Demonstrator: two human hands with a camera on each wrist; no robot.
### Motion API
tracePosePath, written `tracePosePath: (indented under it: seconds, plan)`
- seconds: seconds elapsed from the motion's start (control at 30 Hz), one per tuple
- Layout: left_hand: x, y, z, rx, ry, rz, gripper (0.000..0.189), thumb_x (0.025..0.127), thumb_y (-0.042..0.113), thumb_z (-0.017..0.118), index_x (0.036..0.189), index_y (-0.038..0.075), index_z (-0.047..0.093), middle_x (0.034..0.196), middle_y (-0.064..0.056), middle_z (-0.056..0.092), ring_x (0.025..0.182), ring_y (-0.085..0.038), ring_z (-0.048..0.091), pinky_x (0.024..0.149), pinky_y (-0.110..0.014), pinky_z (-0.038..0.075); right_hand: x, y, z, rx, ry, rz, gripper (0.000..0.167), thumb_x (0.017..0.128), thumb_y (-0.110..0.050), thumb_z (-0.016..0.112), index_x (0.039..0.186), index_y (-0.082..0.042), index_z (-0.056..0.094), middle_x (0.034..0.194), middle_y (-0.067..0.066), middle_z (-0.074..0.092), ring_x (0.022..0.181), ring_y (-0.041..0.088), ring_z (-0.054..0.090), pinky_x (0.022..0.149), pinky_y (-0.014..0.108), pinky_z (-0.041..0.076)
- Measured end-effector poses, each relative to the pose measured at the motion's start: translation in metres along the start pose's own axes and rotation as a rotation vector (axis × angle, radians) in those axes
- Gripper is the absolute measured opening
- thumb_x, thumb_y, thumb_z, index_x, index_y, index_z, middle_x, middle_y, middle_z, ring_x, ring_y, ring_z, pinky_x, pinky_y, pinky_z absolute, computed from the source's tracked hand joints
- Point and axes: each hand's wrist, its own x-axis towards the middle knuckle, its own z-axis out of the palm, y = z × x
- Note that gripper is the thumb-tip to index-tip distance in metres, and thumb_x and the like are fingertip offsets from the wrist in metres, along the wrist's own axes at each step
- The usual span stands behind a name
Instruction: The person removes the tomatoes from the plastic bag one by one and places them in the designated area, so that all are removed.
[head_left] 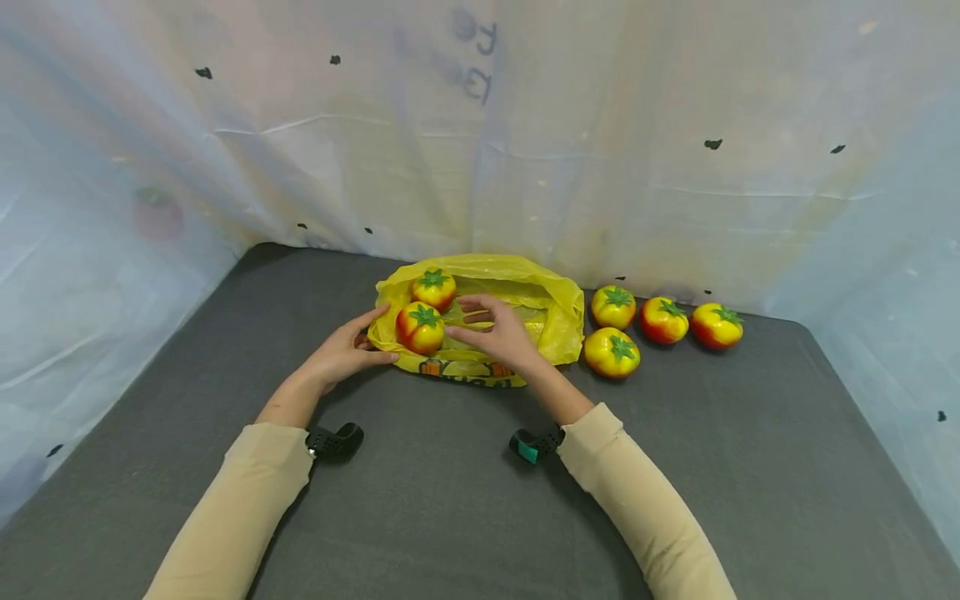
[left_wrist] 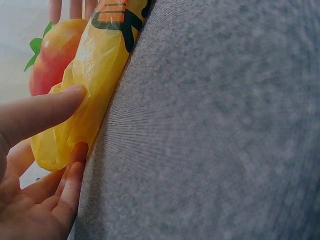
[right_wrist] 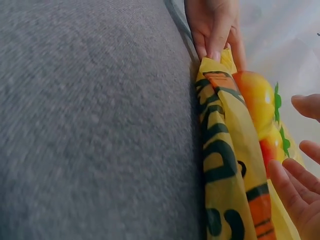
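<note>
A yellow plastic bag with dark lettering lies on the dark table, its mouth spread wide. Inside at its left end sit two red-and-yellow tomatoes with green tops: a back tomato and a front tomato. My left hand grips the bag's left end; in the left wrist view its thumb presses the yellow plastic. Over the bag's opening hovers my right hand, fingers loosely bent and holding nothing, its fingertips close to the front tomato. The right wrist view shows these fingers spread apart.
Right of the bag are more tomatoes: one at the back, one in front, and two farther right, a nearer tomato and an end tomato. A pale plastic sheet hangs behind the table.
</note>
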Motion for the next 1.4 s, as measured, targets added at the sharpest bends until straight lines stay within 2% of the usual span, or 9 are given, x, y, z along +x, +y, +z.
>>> tracePosePath:
  seconds: [0.5, 0.8, 1.0, 1.4]
  plan:
    - [0.0, -0.001, 0.001, -0.008, 0.004, -0.018, 0.087, 0.089, 0.021, 0.07, 0.156, 0.022, 0.015, 0.16, -0.017, 0.008, 0.142, -0.044, 0.022, 0.111, -0.055, 0.029, 0.011, 0.001, 0.02, -0.002, -0.026, 0.015, 0.053, 0.087, -0.025, 0.072, 0.134, -0.009, 0.054, 0.132, 0.015, 0.055, 0.118, 0.031, 0.057, 0.094, 0.042, 0.05]
    - [-0.001, 0.0, 0.0, -0.019, 0.001, -0.004, 0.087, 0.089, 0.019, 0.07, 0.156, 0.019, 0.014, 0.16, -0.019, 0.009, 0.141, -0.043, 0.026, 0.11, -0.055, 0.031, 0.016, -0.003, 0.03, -0.013, -0.092, 0.042, 0.063, 0.087, -0.024, 0.071, 0.142, -0.009, 0.045, 0.139, 0.013, 0.05, 0.124, 0.032, 0.052, 0.098, 0.043, 0.048]
    - [0.002, -0.003, 0.0, -0.006, 0.007, -0.004, 0.087, 0.088, 0.021, 0.07, 0.156, 0.02, 0.015, 0.16, -0.017, 0.011, 0.141, -0.042, 0.025, 0.11, -0.054, 0.03, 0.016, -0.004, 0.034, -0.044, -0.084, 0.048, 0.065, 0.087, -0.026, 0.071, 0.144, -0.01, 0.043, 0.139, 0.012, 0.051, 0.123, 0.031, 0.053, 0.098, 0.043, 0.047]
    - [0.001, -0.002, 0.0, -0.013, 0.0, -0.007, 0.088, 0.088, 0.021, 0.07, 0.156, 0.02, 0.013, 0.16, -0.018, 0.01, 0.142, -0.042, 0.023, 0.112, -0.054, 0.028, 0.016, -0.004, 0.037, -0.038, -0.071, 0.032, 0.064, 0.087, -0.026, 0.071, 0.143, -0.011, 0.044, 0.139, 0.013, 0.05, 0.122, 0.032, 0.054, 0.097, 0.044, 0.048]
